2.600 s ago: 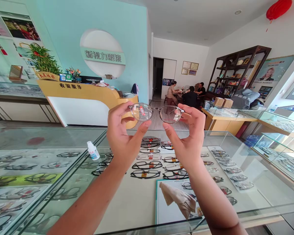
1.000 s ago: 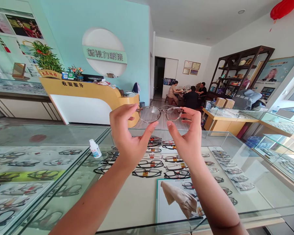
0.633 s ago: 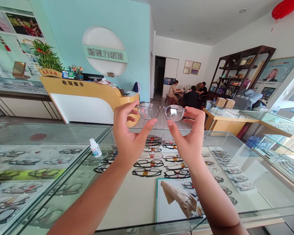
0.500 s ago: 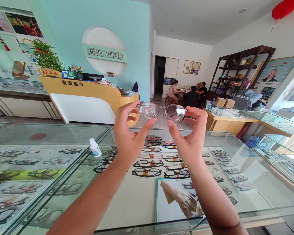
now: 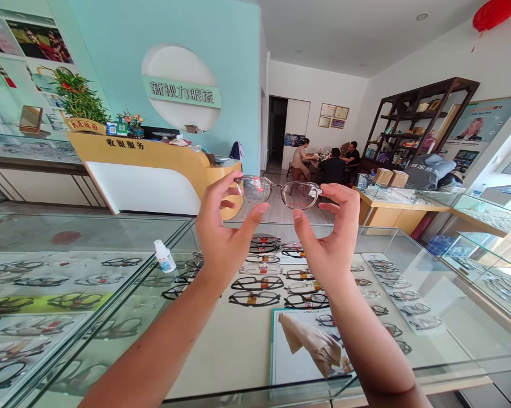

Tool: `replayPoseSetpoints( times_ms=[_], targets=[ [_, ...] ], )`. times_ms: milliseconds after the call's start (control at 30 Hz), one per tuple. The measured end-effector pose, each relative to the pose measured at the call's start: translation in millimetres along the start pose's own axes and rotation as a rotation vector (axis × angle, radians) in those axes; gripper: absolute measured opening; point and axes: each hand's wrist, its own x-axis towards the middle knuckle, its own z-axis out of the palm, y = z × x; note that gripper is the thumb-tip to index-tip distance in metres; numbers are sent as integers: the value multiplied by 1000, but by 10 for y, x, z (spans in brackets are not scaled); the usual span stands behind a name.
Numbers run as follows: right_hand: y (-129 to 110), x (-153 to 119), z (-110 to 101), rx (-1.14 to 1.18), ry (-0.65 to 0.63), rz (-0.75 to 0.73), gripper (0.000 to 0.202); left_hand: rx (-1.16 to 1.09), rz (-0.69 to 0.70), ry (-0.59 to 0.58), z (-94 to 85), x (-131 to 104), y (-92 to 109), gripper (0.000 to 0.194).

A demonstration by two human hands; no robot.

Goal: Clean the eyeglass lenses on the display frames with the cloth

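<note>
A pair of eyeglasses (image 5: 277,191) with round clear lenses and thin frames is held up in front of me, above the glass display counter. My left hand (image 5: 225,229) grips its left end with bent fingers, the thumb below the lens. My right hand (image 5: 329,232) grips the right end in the same way. Below my right forearm, a beige cleaning cloth (image 5: 310,341) lies crumpled on a white board (image 5: 287,362) with a teal edge. To the left, a small white spray bottle (image 5: 165,258) stands on the glass.
Inside the glass counter (image 5: 234,351) are rows of spectacle frames (image 5: 255,298). A yellow and white cashier desk (image 5: 145,184) stands beyond it. Several people (image 5: 334,164) sit at a table in the back, near a dark wooden shelf (image 5: 412,119). More glass cases (image 5: 489,212) line the right.
The eyeglasses have tilted slightly and shifted a little to the left, with reflections moving across the lenses. Both hands keep their hold.
</note>
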Motion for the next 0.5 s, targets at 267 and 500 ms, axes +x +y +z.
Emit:
replayPoseSetpoints(
  times_ms=[267,500],
  targets=[
    [-6,8,-20,14,-1,-26,38,-2,11,4,6,-11,-44,61],
    [-4,20,-36,13,-19,-46,42,5,-6,-6,17,-19,-79,57]
  ],
)
